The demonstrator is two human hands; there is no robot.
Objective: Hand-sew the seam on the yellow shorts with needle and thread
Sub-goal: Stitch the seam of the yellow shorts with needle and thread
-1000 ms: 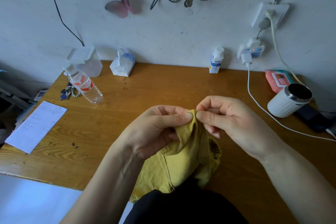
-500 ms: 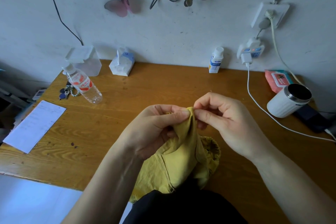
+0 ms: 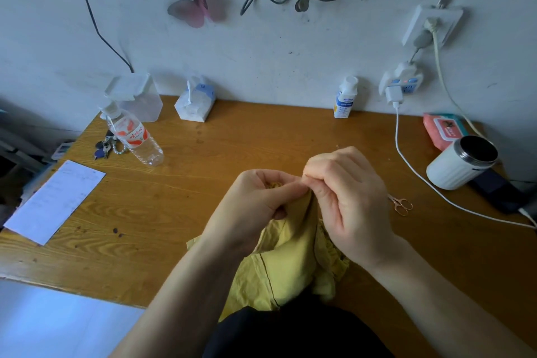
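Note:
The yellow shorts (image 3: 290, 264) hang bunched from my two hands over the near edge of the wooden desk (image 3: 232, 148). My left hand (image 3: 255, 203) pinches a raised fold of the fabric between thumb and fingers. My right hand (image 3: 348, 197) sits against it on the right, fingers curled, pinching at the top of the same fold. The needle is too small to make out. A short pale thread end (image 3: 337, 147) sticks up behind my right knuckles.
Small gold scissors (image 3: 401, 204) lie just right of my right hand. A white cup (image 3: 459, 163), a charger cable (image 3: 406, 160) and a phone (image 3: 499, 192) fill the right side. A water bottle (image 3: 133, 136), keys (image 3: 106, 147), paper (image 3: 55, 200) and a tissue box (image 3: 194, 102) sit left.
My right hand has rolled over the top of the fold, knuckles now up, and both hands have shifted slightly right. The scissors have come into sight.

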